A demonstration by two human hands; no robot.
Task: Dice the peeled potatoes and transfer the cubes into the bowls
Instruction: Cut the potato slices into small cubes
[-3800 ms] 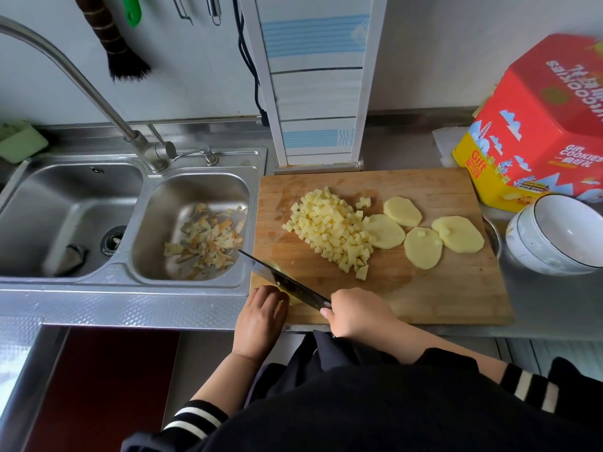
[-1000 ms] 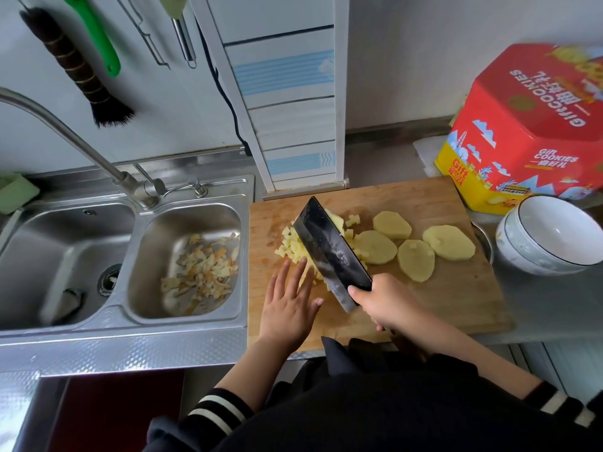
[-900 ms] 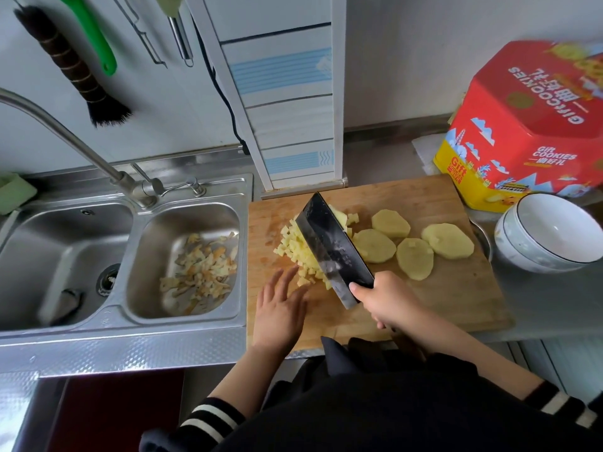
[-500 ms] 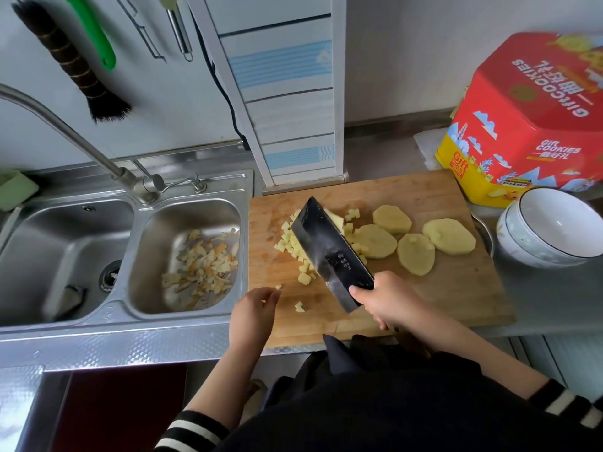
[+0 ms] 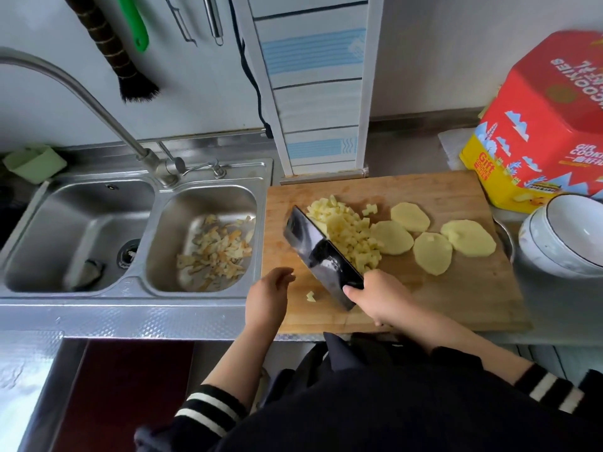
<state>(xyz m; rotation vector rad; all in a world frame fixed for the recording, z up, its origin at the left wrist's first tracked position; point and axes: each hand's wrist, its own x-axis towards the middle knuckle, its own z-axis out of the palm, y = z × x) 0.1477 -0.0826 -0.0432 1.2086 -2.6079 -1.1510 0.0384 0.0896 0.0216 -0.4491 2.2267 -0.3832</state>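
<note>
Both hands work over the cutting board: the right hand grips the cleaver, its tilted blade set against the pile of potato cubes, while the left hand hovers loosely curled, holding nothing, near one stray cube. Four potato slices lie flat just right of the pile. Stacked white bowls stand on the desk off the board's right edge, in front of a red cookie box. Peelings sit in the sink's right basin, left of the board. Bare board lies in front of the slices.
</note>
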